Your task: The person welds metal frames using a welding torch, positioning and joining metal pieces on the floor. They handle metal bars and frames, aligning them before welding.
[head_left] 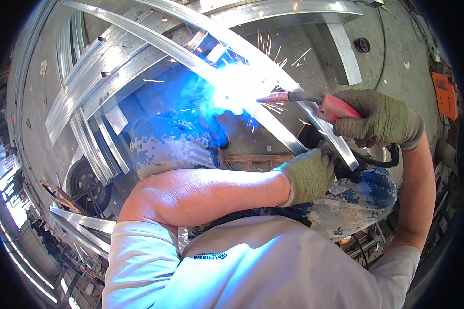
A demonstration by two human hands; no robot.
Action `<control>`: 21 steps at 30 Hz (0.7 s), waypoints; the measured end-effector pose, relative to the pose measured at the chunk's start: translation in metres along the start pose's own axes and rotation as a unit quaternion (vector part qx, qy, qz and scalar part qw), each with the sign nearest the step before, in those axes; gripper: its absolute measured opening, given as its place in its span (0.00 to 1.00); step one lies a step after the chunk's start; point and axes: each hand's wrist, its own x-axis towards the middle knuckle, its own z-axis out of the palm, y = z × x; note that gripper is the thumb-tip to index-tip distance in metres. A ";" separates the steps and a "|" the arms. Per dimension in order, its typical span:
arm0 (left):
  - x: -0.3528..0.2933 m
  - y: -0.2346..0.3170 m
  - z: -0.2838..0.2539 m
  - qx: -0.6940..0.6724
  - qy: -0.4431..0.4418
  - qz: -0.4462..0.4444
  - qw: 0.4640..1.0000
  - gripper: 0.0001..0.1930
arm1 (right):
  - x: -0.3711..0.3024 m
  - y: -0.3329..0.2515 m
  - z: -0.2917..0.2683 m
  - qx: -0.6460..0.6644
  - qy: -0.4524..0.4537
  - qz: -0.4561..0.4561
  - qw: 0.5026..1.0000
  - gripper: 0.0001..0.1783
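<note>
My right hand (376, 116), in a green work glove, is closed round the red handle of a welding torch (337, 108). The torch's nozzle points left into a white-blue arc (237, 95) that throws sparks and hides the joint. Two long silver metal bars run side by side from the upper left toward me: the left metal bar (278, 129) and the right metal bar (336, 136). The arc burns over and between them. My left hand (309, 176), gloved too, has its fingers curled at the left bar's near end; part of this grip is hidden.
More silver profiles (98, 77) are stacked at the left, and a broad beam (294, 13) crosses the top. A wheel (89, 183) is at the lower left. A small round tin (362, 45) stands on the floor near a dark cable (382, 56). Orange equipment (443, 95) is at the right.
</note>
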 end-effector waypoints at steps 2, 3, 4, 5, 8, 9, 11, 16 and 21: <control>0.001 -0.001 -0.001 0.011 -0.016 0.011 1.000 0.19 | 0.000 -0.001 -0.001 0.001 -0.011 0.012 1.000 0.27; 0.001 -0.002 -0.002 0.017 -0.024 0.017 0.999 0.20 | 0.000 -0.001 -0.002 0.001 -0.017 0.018 1.000 0.26; 0.001 -0.002 -0.002 0.014 -0.026 0.017 0.999 0.20 | 0.000 0.001 -0.002 0.011 -0.016 0.009 1.000 0.26; 0.001 -0.002 -0.002 0.012 -0.026 0.017 0.999 0.20 | 0.000 0.004 -0.001 0.019 -0.014 0.000 1.000 0.25; 0.001 -0.002 -0.001 0.000 -0.025 0.016 1.000 0.20 | -0.002 0.001 0.001 0.025 -0.006 -0.001 1.000 0.24; 0.001 -0.002 -0.001 -0.004 -0.025 0.016 1.000 0.20 | -0.002 0.000 0.001 0.023 -0.003 0.002 1.000 0.24; 0.002 0.000 -0.004 0.006 -0.031 0.009 0.999 0.19 | -0.002 0.003 0.001 0.034 -0.003 0.000 0.999 0.25; 0.000 0.001 -0.004 0.010 -0.017 0.010 1.000 0.18 | -0.004 0.000 0.003 0.013 0.007 0.002 1.000 0.26; 0.001 -0.001 -0.003 -0.001 -0.022 0.007 1.000 0.19 | -0.002 -0.001 0.001 0.000 -0.002 0.003 1.000 0.26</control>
